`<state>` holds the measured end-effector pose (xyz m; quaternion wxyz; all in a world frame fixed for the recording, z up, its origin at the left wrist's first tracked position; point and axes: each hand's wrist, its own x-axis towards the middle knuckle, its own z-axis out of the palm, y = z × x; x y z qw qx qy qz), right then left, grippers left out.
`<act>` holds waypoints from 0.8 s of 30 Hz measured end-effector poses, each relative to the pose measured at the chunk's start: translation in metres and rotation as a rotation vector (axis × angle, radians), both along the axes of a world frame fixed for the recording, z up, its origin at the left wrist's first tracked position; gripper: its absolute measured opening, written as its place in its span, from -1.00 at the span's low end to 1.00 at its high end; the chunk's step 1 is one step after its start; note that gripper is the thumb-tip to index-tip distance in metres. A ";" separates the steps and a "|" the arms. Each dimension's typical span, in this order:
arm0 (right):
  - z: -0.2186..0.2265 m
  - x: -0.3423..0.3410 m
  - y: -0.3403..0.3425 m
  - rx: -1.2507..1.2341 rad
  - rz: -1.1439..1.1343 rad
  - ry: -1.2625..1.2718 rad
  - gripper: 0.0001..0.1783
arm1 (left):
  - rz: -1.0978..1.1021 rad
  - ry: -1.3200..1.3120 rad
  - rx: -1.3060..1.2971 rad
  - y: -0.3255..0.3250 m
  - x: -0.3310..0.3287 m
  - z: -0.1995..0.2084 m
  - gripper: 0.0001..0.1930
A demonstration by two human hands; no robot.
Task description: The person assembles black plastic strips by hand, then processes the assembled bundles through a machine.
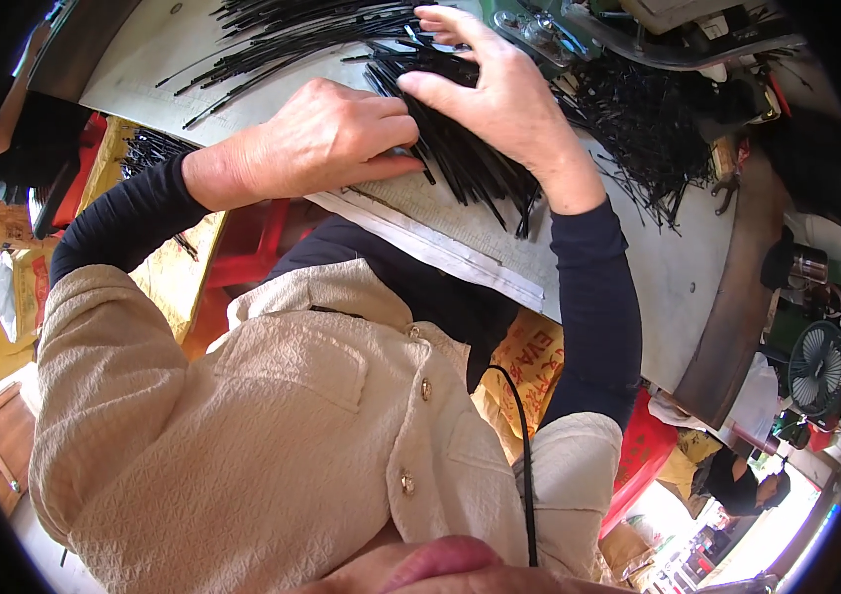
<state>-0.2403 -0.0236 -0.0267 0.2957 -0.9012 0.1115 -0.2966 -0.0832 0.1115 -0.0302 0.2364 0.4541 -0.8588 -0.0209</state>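
Note:
A bundle of thin black strips (pixel 485 173) lies on the pale worktable (pixel 663 287) in front of me, slanting away from my body. My left hand (pixel 336 139) is at the bundle's left side, its fingers curled together, and whatever is between the fingertips is too hidden to name. Over the far right part of the same bundle is my right hand (pixel 499 94), its thumb and fingers spread apart. More long black strips (pixel 292 45) are laid out in a loose row beyond my left hand.
A tangled heap of black strips (pixel 648 129) is to the right, near a green machine (pixel 539 35). Pliers (pixel 727 193) rest by the table's dark right edge. A white strip (pixel 440 247) runs along the near edge. Further right are a fan (pixel 816 366) and another person (pixel 737 485).

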 end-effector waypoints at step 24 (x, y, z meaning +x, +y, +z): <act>0.001 -0.111 0.073 -0.114 -0.319 0.349 0.07 | 0.028 -0.067 -0.012 -0.007 -0.013 0.002 -0.78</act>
